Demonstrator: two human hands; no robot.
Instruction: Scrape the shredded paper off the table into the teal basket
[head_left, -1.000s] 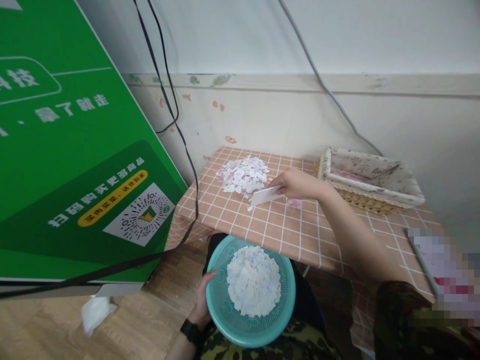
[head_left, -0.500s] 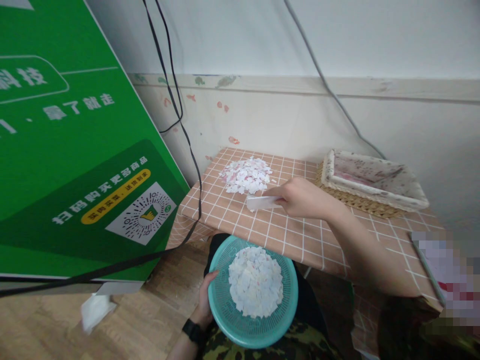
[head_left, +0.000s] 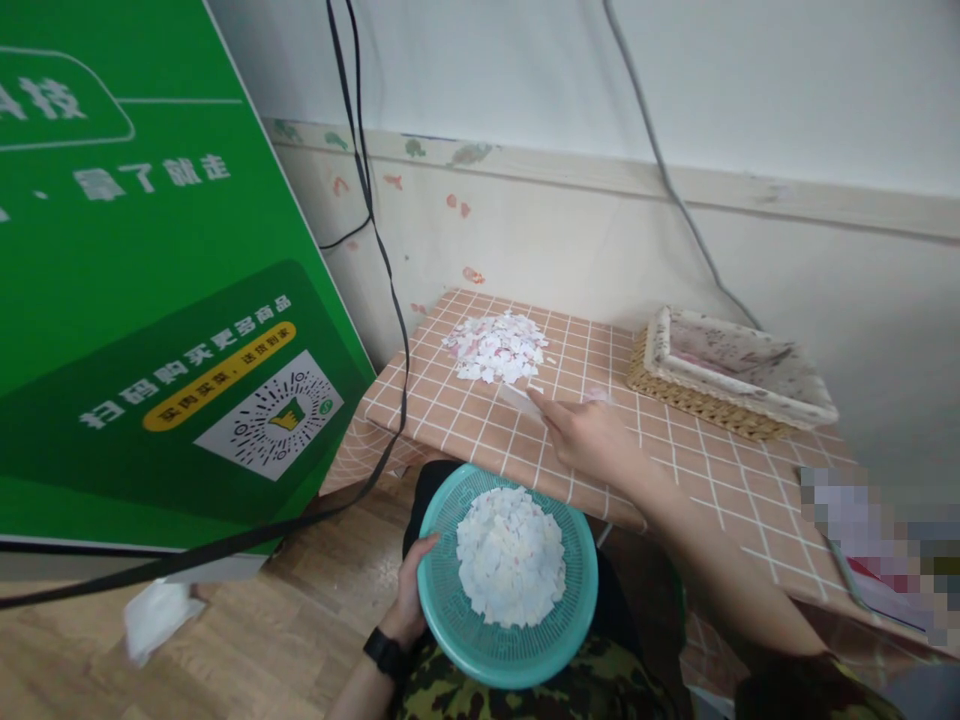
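On my lap rests a teal plastic colander holding a heap of torn white paper scraps. My left hand grips its left rim, thumb over the edge. Above the table my right hand is closed on a thin flat white piece, possibly card or plastic; its far end lies near the front of a second pile of paper scraps, white with some pink. A few loose bits lie beside that pile. The fingertips of my right hand are partly hidden by the hand itself.
The table has a brown checked cloth. A lined wicker basket stands at its right rear, against the wall. A green sign panel rises on the left, with a black cable hanging before it. White plastic lies on the floor.
My right hand has tilted and come slightly nearer the table's front edge, with the white piece turned and its tip closer to the pile. The left hand keeps its hold; the view has shifted slightly.
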